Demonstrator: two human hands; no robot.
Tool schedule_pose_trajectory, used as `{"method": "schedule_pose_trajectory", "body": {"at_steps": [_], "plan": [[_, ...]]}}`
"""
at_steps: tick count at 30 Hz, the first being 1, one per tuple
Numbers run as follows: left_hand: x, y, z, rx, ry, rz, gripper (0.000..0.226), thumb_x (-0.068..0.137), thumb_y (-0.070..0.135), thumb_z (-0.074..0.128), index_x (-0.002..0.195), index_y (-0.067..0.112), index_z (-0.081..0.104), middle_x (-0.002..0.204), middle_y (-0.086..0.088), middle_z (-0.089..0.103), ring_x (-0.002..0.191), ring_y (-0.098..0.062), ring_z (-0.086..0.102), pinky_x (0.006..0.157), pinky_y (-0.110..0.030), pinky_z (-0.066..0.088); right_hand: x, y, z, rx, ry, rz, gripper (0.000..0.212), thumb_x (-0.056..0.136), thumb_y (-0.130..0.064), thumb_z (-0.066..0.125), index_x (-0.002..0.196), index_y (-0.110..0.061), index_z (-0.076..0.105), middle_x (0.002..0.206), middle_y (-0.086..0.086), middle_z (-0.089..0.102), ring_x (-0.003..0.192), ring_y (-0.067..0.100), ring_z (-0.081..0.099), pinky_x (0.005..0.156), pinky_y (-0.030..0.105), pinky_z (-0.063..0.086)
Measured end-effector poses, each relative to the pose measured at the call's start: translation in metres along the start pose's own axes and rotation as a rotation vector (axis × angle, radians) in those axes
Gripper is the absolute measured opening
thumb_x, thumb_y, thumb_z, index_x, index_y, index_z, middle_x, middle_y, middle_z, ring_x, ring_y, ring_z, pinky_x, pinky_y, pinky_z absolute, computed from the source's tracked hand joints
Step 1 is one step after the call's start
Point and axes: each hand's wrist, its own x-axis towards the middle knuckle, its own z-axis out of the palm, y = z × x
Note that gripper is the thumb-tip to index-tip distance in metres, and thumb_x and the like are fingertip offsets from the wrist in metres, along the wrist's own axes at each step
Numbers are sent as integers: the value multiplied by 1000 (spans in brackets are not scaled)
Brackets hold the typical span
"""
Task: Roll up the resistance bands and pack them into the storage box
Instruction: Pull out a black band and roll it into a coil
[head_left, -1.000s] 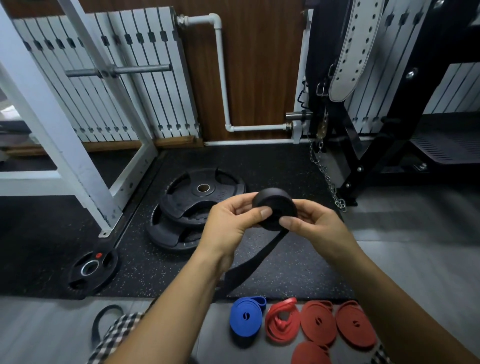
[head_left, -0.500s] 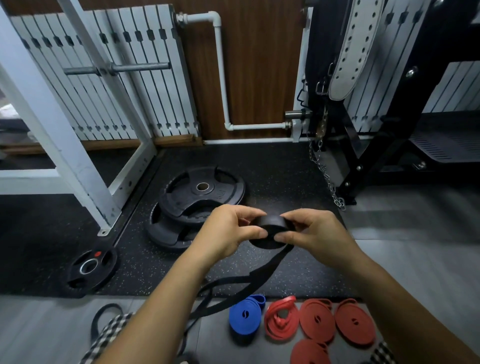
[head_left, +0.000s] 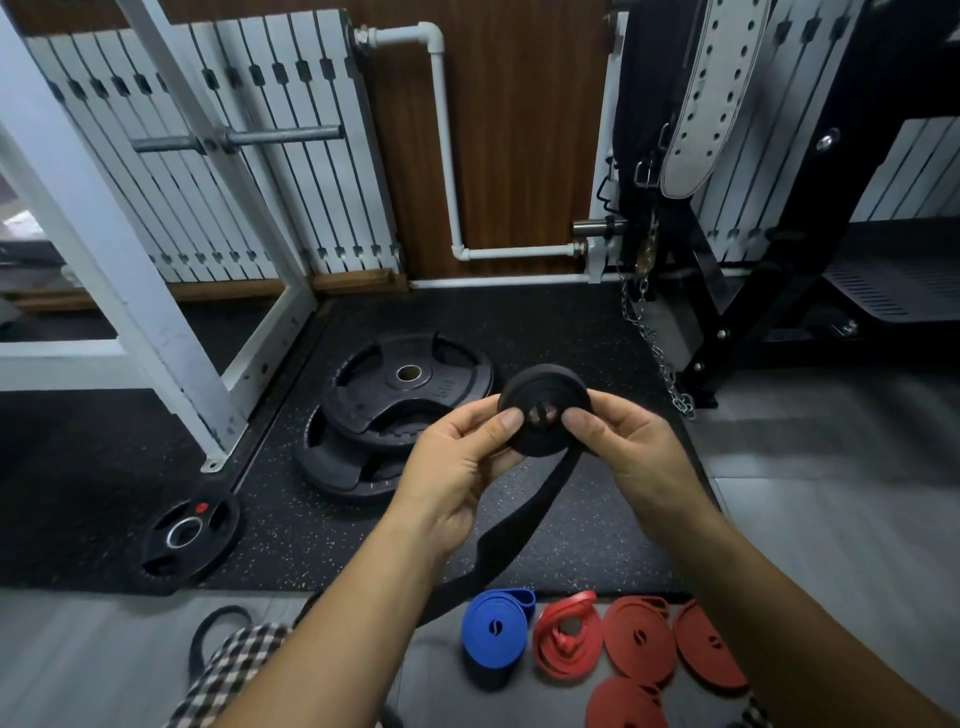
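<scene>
I hold a black resistance band (head_left: 545, 402) wound into a thick coil in front of me, its flat face turned toward the camera. My left hand (head_left: 462, 467) pinches the coil from the left, thumb on its face. My right hand (head_left: 618, 447) pinches it from the right. The band's loose tail (head_left: 524, 525) hangs down and left behind my left forearm. On the grey floor below lie a rolled blue band (head_left: 496, 631) and several rolled red bands (head_left: 641, 639). No storage box is in view.
Two stacked black weight plates (head_left: 400, 415) lie on the speckled rubber mat, a smaller plate (head_left: 184, 540) to the left. A white rack frame (head_left: 130, 291) stands at left, a black rack with a hanging chain (head_left: 660, 358) at right. Checked fabric (head_left: 234, 665) shows at bottom left.
The coil went from edge-on half a second ago to face-on now, and it looks thicker. The hanging tail has shortened.
</scene>
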Motion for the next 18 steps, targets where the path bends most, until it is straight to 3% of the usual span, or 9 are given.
{"method": "schedule_pose_trajectory", "body": {"at_steps": [2, 5, 7, 10, 13, 16, 18], "plan": [[1, 5, -5, 214, -58, 14, 25, 76, 3, 63, 99, 14, 66, 90, -2, 72, 85, -15, 68, 73, -23, 56, 2, -7, -7, -158, -31, -19, 20, 81, -7, 61, 94, -20, 67, 85, -7, 74, 86, 6, 68, 75, 14, 50], [5, 10, -11, 776, -118, 164, 42, 76, 6, 70, 114, 23, 61, 99, 6, 67, 90, -8, 63, 84, -21, 50, 2, -7, -18, -591, -87, -44, 19, 79, -14, 69, 93, -26, 68, 85, -2, 72, 83, 16, 67, 77, 32, 54], [5, 9, -9, 906, -153, 186, 43, 75, 3, 71, 110, 26, 62, 95, 6, 67, 84, -7, 62, 84, -21, 50, 0, -3, -18, -744, -126, -37, 20, 77, -18, 72, 96, -23, 70, 84, 1, 71, 83, 20, 66, 78, 40, 53], [4, 7, -7, 829, -147, 196, 31, 73, -2, 70, 92, 21, 68, 83, -2, 69, 76, -12, 63, 76, -23, 52, -2, -3, -13, -673, -154, -58, 21, 77, -14, 72, 93, -27, 68, 83, -3, 70, 79, 9, 66, 73, 28, 54], [3, 7, -6, 636, -77, 209, 27, 72, -6, 70, 88, 16, 69, 77, -4, 70, 69, -9, 65, 67, -19, 52, -4, -8, -10, -318, -101, -4, 28, 77, 1, 66, 92, -23, 63, 83, -7, 69, 75, -2, 65, 67, 11, 50], [0, 6, -1, 399, -11, 181, 25, 73, -8, 66, 91, 10, 68, 79, -6, 72, 73, -16, 67, 70, -24, 56, -5, -6, -6, -143, -50, 28, 29, 75, 2, 65, 93, -21, 63, 87, -8, 70, 79, -1, 66, 68, 10, 49], [-1, 4, 1, 285, 24, 160, 23, 75, -7, 64, 89, 11, 67, 73, -1, 72, 70, -12, 68, 64, -21, 55, -5, -2, -2, -93, -24, 39, 29, 75, 1, 65, 95, -19, 63, 92, -5, 70, 83, 1, 67, 70, 11, 50]]}}
